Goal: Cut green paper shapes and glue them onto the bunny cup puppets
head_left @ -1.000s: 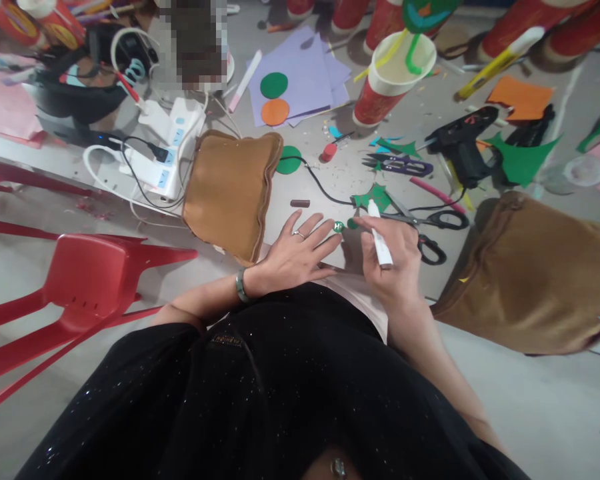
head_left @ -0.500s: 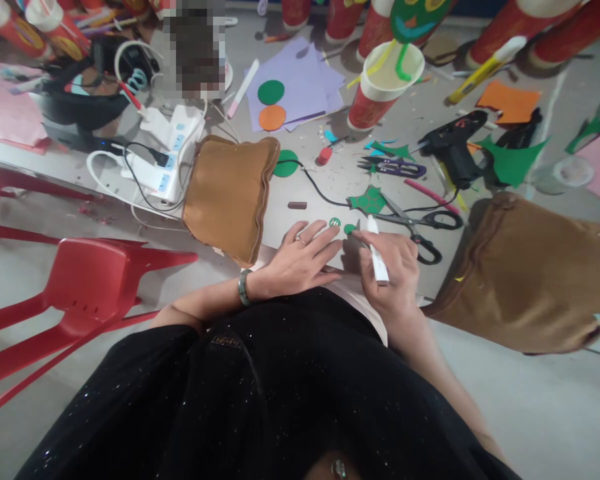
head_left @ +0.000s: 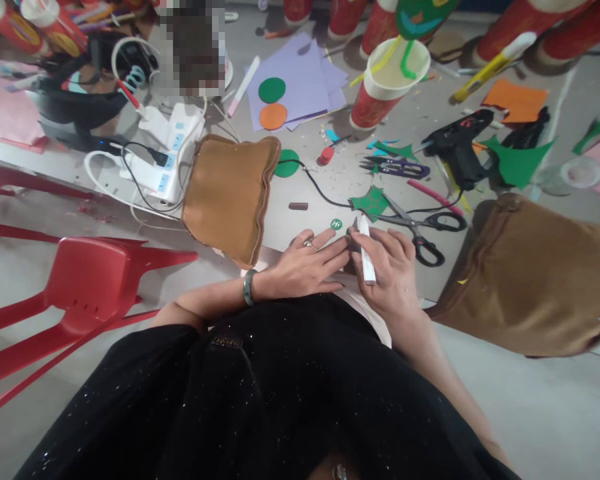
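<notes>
My right hand (head_left: 389,270) is closed around a white marker pen (head_left: 367,257), its upper end near the table's front edge. Stretched fingers of my left hand (head_left: 313,263) lie on the table, their tips meeting the right hand's. Between them a small green paper circle (head_left: 349,231) is mostly hidden. Just above the left fingers lies another small green circle (head_left: 336,225) with white "Hi" lettering on it. Beyond the hands are a green paper scrap (head_left: 370,202) with circles cut or drawn on it, and a pair of scissors (head_left: 414,225). A short brown stick (head_left: 298,207) rests to the left.
Brown cushions lie on the left (head_left: 227,197) and right (head_left: 535,280). A glue gun (head_left: 460,150), purple thread snips (head_left: 397,168) and a red cup (head_left: 375,100) stand or lie farther back. A power strip (head_left: 173,157) and a red chair (head_left: 87,280) are at left.
My left hand has slid right and meets the right hand, which has shifted slightly left with the marker. The small green circle between them is now mostly covered; the "Hi" circle shows more clearly.
</notes>
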A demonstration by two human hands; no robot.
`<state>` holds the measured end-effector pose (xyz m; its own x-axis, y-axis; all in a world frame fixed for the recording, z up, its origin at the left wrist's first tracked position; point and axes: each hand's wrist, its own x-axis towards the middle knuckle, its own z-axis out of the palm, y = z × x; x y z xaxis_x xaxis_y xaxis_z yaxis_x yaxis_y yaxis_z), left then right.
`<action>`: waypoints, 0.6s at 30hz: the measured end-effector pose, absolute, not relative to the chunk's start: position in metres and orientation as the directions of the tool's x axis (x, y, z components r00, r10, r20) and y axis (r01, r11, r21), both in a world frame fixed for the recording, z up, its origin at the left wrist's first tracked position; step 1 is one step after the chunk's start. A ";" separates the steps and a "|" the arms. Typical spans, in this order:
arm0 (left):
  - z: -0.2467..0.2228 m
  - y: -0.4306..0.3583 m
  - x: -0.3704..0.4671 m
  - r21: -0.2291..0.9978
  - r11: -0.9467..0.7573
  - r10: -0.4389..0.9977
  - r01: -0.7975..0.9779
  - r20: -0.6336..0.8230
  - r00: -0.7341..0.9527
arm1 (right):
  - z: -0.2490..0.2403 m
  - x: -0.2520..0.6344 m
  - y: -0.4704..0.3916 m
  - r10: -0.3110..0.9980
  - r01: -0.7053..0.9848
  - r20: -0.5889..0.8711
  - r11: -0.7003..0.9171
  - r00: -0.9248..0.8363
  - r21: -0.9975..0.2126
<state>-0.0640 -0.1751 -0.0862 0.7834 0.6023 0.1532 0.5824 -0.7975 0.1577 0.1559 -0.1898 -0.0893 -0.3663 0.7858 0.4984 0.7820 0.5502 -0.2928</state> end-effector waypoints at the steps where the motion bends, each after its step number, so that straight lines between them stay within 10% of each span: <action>1: -0.087 -0.176 -0.064 0.150 -0.803 0.595 0.577 0.168 0.786 | -0.089 0.157 -0.191 0.781 0.784 0.502 0.554 -0.372 -0.281; 18: -0.084 -0.175 -0.066 0.012 -0.839 0.531 0.544 0.237 0.814 | -0.091 0.158 -0.207 0.859 0.585 0.492 0.326 0.146 -0.742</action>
